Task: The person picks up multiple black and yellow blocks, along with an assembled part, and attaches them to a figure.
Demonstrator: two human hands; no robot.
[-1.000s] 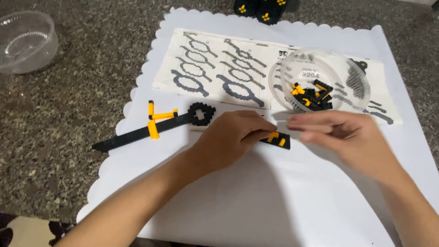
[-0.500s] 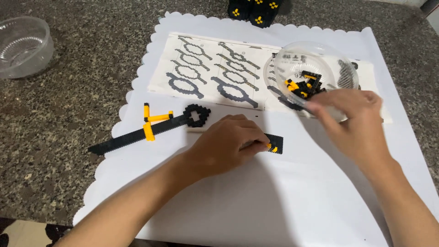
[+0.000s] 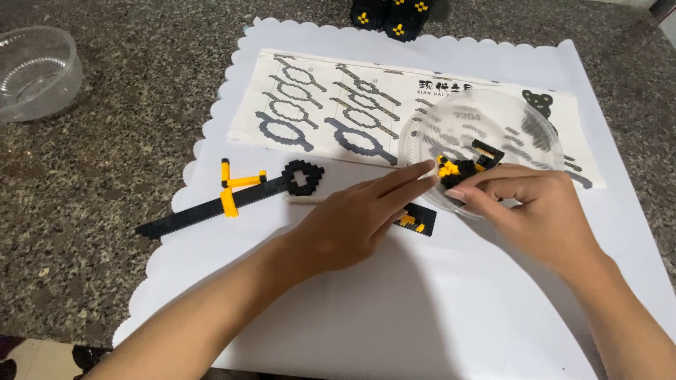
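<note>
Inside the clear plastic bowl (image 3: 486, 116), near rim: loose black and yellow bricks (image 3: 461, 167) | tiny, light, hard, likely to scatter; pinch one by its sides | right hand (image 3: 535, 211) fingertips drawn together over them, grip unclear | left hand (image 3: 352, 222) flat, fingers apart, beside bowl, over small black-yellow assembly (image 3: 417, 219) | brick sword (image 3: 232, 197) well left of bowl.

A clear plastic bowl (image 3: 486, 134) sits upright at two o'clock on the white mat, holding a small heap of black and yellow bricks (image 3: 465, 165) at its near side. A short black-and-yellow block strip (image 3: 417, 219) lies flat at its seven o'clock, partly hidden.
</note>
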